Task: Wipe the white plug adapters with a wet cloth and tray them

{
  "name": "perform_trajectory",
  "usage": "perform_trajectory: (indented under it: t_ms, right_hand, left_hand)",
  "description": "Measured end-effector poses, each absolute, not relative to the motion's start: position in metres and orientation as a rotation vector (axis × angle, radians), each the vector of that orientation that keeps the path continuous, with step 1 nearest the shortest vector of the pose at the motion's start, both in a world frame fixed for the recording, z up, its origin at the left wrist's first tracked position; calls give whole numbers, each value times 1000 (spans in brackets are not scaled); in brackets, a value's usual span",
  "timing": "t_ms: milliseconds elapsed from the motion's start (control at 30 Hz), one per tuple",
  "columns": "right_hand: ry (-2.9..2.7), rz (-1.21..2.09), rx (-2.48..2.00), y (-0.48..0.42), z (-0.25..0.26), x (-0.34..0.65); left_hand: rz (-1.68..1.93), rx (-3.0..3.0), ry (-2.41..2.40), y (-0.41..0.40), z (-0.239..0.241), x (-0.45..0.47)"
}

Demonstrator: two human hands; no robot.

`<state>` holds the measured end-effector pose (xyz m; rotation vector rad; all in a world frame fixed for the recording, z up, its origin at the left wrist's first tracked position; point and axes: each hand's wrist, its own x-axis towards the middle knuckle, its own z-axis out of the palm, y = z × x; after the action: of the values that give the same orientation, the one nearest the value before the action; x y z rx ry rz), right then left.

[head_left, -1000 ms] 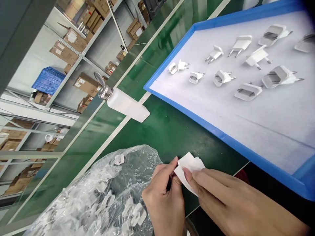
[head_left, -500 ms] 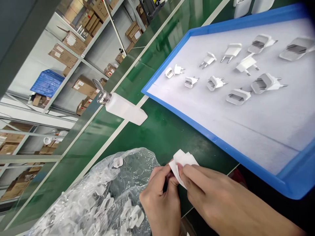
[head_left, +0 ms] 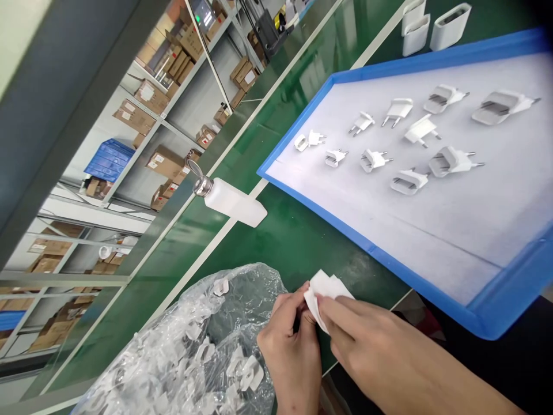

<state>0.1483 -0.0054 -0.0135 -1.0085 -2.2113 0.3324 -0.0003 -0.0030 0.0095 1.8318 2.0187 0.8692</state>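
My right hand (head_left: pixel 371 337) pinches a folded white wiping cloth (head_left: pixel 330 286). Its fingers press the cloth against the fingertips of my left hand (head_left: pixel 291 337). My left hand is closed, thumb and forefinger curled together; whatever it grips is hidden behind the fingers and cloth. Just left of it lies a clear plastic bag (head_left: pixel 254 288) full of small white plastic parts (head_left: pixel 250 372). To the upper right, several white two-pin plug adapters (head_left: pixel 453 161) are spread over a white-lined tray with a blue rim (head_left: pixel 319 213).
A white pump bottle (head_left: pixel 235 202) with a metal top stands on the green table (head_left: pixel 294 242). White open-topped containers (head_left: pixel 450 27) are beyond the tray. Shelves with cardboard boxes (head_left: pixel 133 117) and a blue crate (head_left: pixel 109 159) are in the background.
The view has shifted, so more of the white containers beyond the tray shows. Both hands keep nearly the same grip around the cloth.
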Motion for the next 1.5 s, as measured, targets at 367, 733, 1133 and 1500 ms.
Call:
perform_trajectory:
  t_ms: [367,733,1133,1500]
  right_hand:
    - [-1851,422,-1369,9,1,150]
    - [-1419,934,-1299,2,36,175]
    - [-1450,826,-1140,-32,95,134]
    - [-1494,1047,-1037,-59,89,145]
  left_hand:
    - [873,1922,1948,0,8,-6]
    - [1375,1868,1530,-23,28,-8]
    - [1614,277,788,-83,54,3]
    - [1668,363,917,-91,80,15]
